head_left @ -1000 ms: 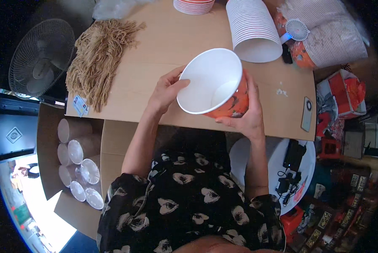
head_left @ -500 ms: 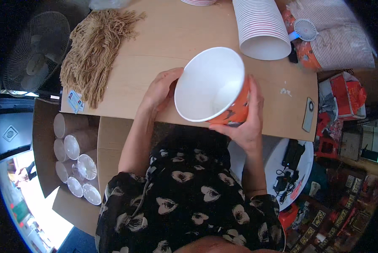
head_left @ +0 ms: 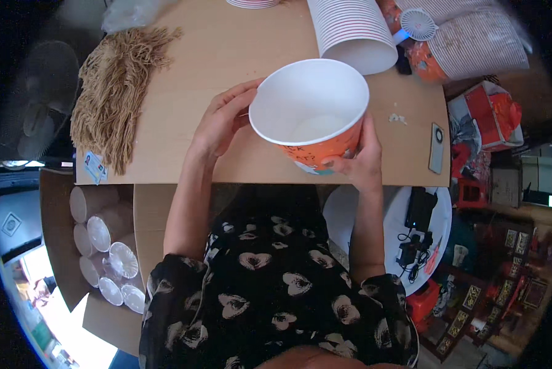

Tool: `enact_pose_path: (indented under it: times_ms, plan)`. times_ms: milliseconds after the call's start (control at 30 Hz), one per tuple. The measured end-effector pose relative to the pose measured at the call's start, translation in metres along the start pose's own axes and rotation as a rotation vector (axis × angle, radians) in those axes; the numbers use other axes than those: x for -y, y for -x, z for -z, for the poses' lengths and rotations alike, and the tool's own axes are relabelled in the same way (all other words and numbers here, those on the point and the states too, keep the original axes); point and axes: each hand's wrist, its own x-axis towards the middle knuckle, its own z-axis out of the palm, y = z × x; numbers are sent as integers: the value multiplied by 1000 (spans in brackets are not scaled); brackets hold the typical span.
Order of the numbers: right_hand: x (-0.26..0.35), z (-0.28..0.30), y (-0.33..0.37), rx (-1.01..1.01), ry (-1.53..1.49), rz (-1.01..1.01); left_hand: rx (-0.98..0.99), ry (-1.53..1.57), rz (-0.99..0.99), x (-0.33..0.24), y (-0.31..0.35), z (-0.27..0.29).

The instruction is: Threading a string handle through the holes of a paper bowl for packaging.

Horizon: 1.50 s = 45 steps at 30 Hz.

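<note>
A large paper bucket, orange with printed shapes outside and plain white inside, is held just above the table's near edge, its mouth tilted up toward me. My right hand grips it low on the right side, thumb on the front and fingers round the far side. At the left rim, my left hand curls its fingers against the wall; their tips are partly hidden behind it. Beyond lies a nested stack of white paper buckets on its side, the open mouth facing me.
A bundle of tan yarn strands and a card lie at the table's left. To the right are a phone, a small handheld fan and bagged bucket stacks. A cardboard box at lower left holds clear plastic cups.
The bucket has turned in my hands, so its mouth tips up more and more of the orange printed side shows. The view has shifted slightly to the right.
</note>
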Motion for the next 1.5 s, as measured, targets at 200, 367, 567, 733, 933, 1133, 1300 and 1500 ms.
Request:
enact_pose_path:
  times_ms: [200, 367, 567, 733, 933, 1133, 1300, 1500]
  plan:
    - [6, -16, 15, -82, 128, 28, -53, 60, 51, 0, 1, -2]
    - [19, -25, 27, -17, 644, 194, -23, 114, 60, 8, 2, 11]
    - [15, -46, 43, -34, 800, 334, -7, 173, 100, 7, 9, 11]
    - [12, -53, 45, -60, 840, 409, -134, 269, 146, 0, 15, 5]
    - [18, -58, 46, -14, 916, 455, -65, 9, 60, 5, 13, 12]
    - [6, -58, 50, -45, 920, 470, -48, -73, -11, 8, 12, 12]
    - [4, -59, 52, -65, 937, 516, -1, -158, -103, 9, 8, 13]
    - [5, -58, 55, -66, 947, 521, -54, -187, -76, 18, 8, 16]
